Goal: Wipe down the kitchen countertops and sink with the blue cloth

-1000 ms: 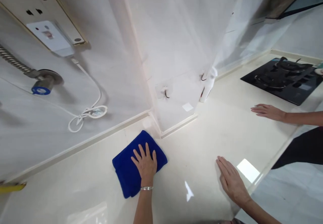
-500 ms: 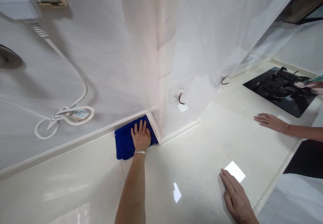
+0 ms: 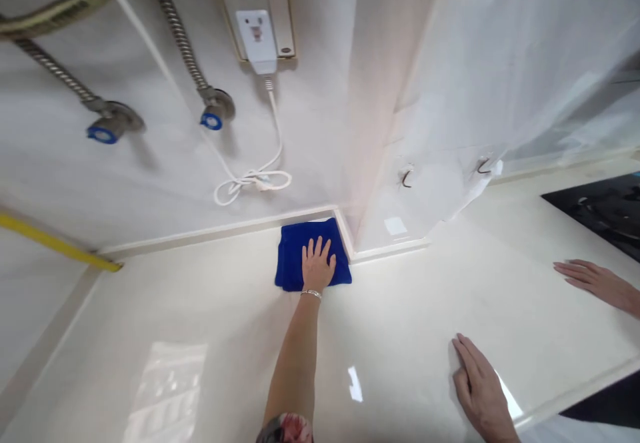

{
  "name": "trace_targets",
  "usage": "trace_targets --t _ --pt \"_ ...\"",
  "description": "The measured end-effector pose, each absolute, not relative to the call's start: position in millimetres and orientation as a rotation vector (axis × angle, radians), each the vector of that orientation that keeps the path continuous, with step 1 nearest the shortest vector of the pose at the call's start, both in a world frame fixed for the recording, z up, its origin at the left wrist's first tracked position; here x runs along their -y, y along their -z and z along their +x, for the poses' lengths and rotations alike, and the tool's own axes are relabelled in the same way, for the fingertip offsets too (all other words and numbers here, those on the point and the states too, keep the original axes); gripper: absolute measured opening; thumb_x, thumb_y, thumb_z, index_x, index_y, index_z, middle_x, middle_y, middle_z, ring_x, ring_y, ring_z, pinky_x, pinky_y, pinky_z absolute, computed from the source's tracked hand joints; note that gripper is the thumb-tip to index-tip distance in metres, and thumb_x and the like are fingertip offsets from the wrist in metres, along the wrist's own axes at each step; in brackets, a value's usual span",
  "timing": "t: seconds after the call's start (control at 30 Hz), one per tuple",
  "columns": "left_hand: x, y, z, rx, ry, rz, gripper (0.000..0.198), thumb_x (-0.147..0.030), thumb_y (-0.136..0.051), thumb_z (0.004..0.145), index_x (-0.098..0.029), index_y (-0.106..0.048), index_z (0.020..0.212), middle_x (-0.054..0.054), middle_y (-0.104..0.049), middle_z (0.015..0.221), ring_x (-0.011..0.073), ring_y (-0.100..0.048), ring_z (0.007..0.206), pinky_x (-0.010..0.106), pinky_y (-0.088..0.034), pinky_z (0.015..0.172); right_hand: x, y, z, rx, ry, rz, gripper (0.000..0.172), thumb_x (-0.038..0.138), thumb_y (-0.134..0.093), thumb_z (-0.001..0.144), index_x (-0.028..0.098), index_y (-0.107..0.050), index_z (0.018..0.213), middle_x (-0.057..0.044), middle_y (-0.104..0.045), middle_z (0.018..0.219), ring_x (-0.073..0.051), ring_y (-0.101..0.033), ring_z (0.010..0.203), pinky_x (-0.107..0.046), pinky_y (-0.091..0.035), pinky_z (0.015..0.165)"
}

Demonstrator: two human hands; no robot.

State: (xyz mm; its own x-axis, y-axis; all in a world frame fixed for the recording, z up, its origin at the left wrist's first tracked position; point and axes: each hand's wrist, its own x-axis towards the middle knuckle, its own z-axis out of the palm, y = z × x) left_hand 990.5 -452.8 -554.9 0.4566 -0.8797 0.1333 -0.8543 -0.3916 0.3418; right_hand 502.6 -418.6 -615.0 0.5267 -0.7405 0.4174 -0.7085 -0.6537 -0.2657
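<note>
My left hand (image 3: 318, 266), with a bracelet at its wrist, lies flat with spread fingers on a folded blue cloth (image 3: 291, 256). The cloth rests on the pale glossy countertop (image 3: 240, 323), tucked in the corner where the back wall meets a jutting wall. My right hand (image 3: 481, 390) lies palm down on the countertop at the lower right. Its fingers are straight and close together, and nothing shows in it.
Another person's hand (image 3: 597, 284) rests on the counter at the right, near a black cooktop (image 3: 600, 210). On the wall are a socket with a plug (image 3: 257, 36), a looped white cord (image 3: 253, 180), valves (image 3: 213, 120) and hooks (image 3: 407, 178). A yellow strip (image 3: 55, 242) runs along the left wall.
The view has swung left, bringing the valves and yellow strip in. My left hand stays flat on the cloth, which lies more spread out beside the corner. My right hand remains on the counter.
</note>
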Motion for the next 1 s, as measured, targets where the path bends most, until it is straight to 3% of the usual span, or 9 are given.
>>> trace_targets --t 0.13,0.3,0.63,0.8,1.0 --pt "392.1 549.7 1032.5 1.371 0.076 2.409 0.055 -0.044 -0.042 0.101 -0.033 -0.048 0.154 0.001 -0.040 0.168 0.0285 -0.028 0.159 0.051 -0.019 0.133 421.9 617.0 499.7 -1.231 0.807 -2.694 0.064 0.024 -0.044 0.097 0.025 -0.036 0.161 -0.014 -0.049 0.155 -0.037 -0.052 0.139 -0.063 -0.050 0.113" --pt "272.5 545.0 1085.0 0.962 -0.014 2.633 0.060 -0.042 -0.037 0.102 -0.020 -0.044 0.157 0.015 -0.037 0.168 0.0394 -0.025 0.158 0.061 -0.019 0.129 421.9 618.3 497.8 -1.216 0.822 -2.707 0.062 0.024 -0.043 0.099 0.022 -0.037 0.160 -0.015 -0.049 0.155 -0.036 -0.051 0.140 -0.062 -0.049 0.114" --pt "33.6 540.3 1053.1 0.107 0.075 2.945 0.077 -0.062 -0.015 0.098 -0.022 -0.034 0.162 0.011 -0.024 0.174 0.0393 -0.017 0.161 0.057 -0.015 0.131 421.9 616.9 495.8 -1.137 0.879 -2.743 0.063 0.022 -0.043 0.101 0.020 -0.032 0.163 -0.017 -0.048 0.156 -0.034 -0.047 0.144 -0.059 -0.047 0.116" --pt "4.4 532.5 968.6 -0.046 -0.001 2.951 0.082 -0.063 -0.011 0.098 -0.015 -0.036 0.160 0.019 -0.028 0.171 0.0460 -0.018 0.159 0.066 -0.016 0.129 417.4 609.2 500.4 -1.212 0.856 -2.713 0.064 0.020 -0.046 0.099 0.017 -0.036 0.162 -0.017 -0.049 0.156 -0.035 -0.047 0.144 -0.060 -0.044 0.118" --pt "33.3 538.1 845.0 0.245 -0.068 3.014 0.072 -0.052 -0.020 0.102 -0.009 -0.039 0.158 0.024 -0.029 0.169 0.0476 -0.015 0.159 0.074 -0.019 0.124 412.8 599.3 502.7 -1.303 0.789 -2.687 0.059 0.019 -0.045 0.097 0.013 -0.044 0.155 -0.019 -0.049 0.156 -0.035 -0.045 0.145 -0.058 -0.041 0.119"
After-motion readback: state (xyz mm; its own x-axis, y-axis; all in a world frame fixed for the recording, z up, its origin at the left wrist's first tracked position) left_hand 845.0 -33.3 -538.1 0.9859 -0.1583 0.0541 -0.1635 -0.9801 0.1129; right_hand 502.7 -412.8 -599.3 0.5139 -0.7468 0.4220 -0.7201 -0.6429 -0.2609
